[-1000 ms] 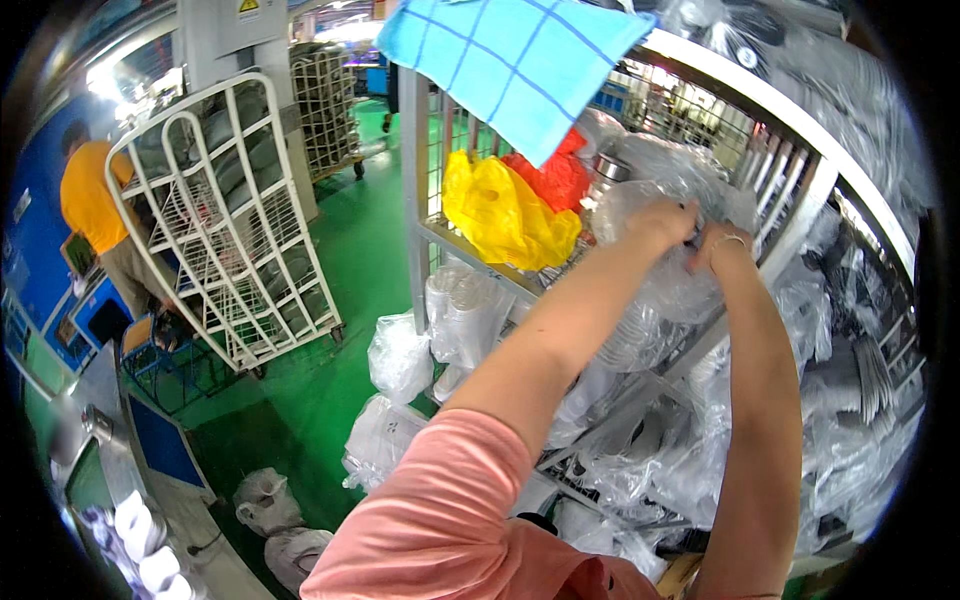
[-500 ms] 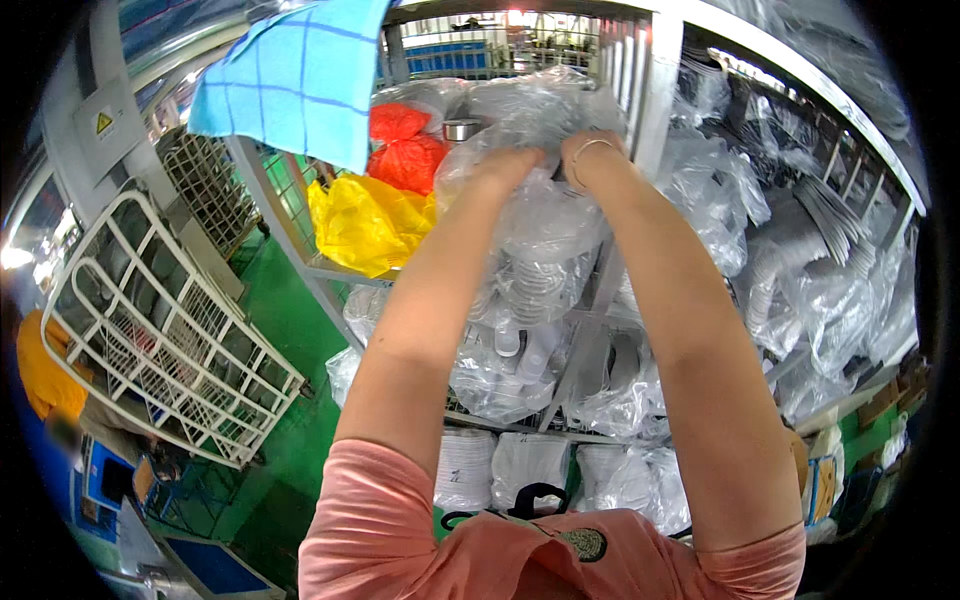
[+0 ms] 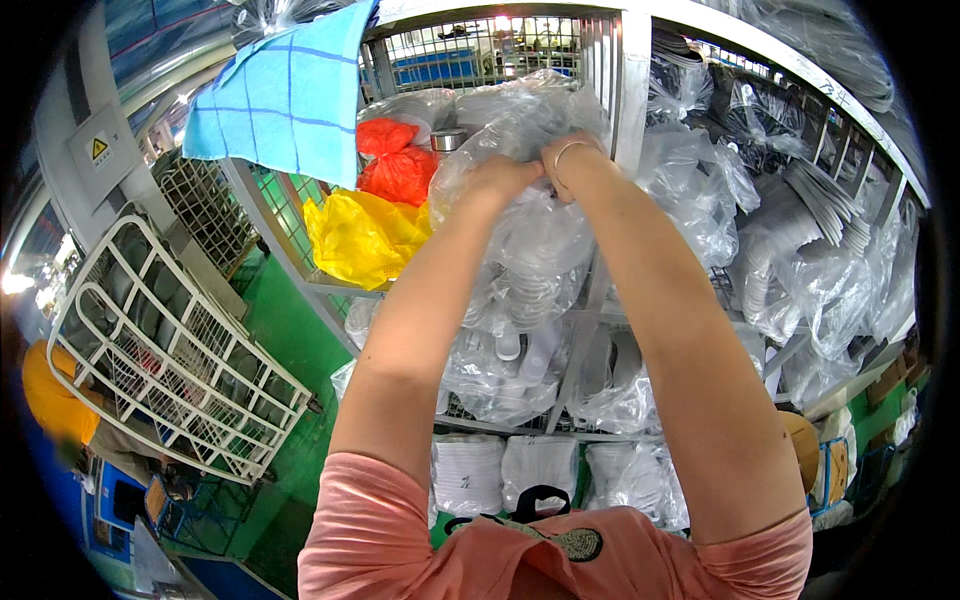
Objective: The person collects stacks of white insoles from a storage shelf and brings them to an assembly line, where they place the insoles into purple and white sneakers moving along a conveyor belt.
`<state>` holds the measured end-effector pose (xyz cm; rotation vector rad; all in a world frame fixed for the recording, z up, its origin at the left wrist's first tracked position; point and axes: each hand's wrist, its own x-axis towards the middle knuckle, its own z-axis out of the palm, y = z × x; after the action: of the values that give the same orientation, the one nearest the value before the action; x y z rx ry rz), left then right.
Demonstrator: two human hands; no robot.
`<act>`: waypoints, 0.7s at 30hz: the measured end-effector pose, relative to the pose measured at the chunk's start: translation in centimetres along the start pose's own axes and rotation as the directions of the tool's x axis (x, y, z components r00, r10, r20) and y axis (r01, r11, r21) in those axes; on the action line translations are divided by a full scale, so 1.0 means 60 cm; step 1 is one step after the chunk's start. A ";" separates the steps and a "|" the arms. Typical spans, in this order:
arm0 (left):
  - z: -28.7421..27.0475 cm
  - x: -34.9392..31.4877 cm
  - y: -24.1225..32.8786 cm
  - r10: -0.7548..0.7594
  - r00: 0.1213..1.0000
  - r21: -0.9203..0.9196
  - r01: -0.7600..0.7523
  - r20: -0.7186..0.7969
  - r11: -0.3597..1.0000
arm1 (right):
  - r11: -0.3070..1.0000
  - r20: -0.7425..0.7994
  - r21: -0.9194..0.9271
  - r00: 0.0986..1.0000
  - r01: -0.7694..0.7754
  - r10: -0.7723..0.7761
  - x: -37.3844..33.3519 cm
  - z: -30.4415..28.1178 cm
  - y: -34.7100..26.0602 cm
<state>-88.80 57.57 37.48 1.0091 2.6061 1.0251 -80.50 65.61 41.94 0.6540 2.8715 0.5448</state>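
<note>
Fingers of the left hand (image 3: 508, 178) and right hand (image 3: 570, 162) sit close together at a crinkled, translucent plastic bag (image 3: 540, 232); their tips are hidden, so whether they pinch its film I cannot tell. It bulges right of the creased yellow bag (image 3: 366, 238), beyond which sits a knotted red bag (image 3: 395, 172).

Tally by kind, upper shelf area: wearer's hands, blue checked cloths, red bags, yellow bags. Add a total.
Hands: 2 (left hand, right hand; both at the clear plastic)
Blue checked cloth: 1
Red bag: 1
Yellow bag: 1
Total: 5
</note>
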 end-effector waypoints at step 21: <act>-0.063 -0.016 -0.026 -0.049 0.946 -0.874 0.315 0.320 0.369 | 0.990 0.074 -0.074 0.989 -0.119 0.125 0.043 0.012 -0.008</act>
<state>-90.34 54.06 39.24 0.4449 1.4003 1.8022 -82.83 66.56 40.96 0.8248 2.7399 0.6181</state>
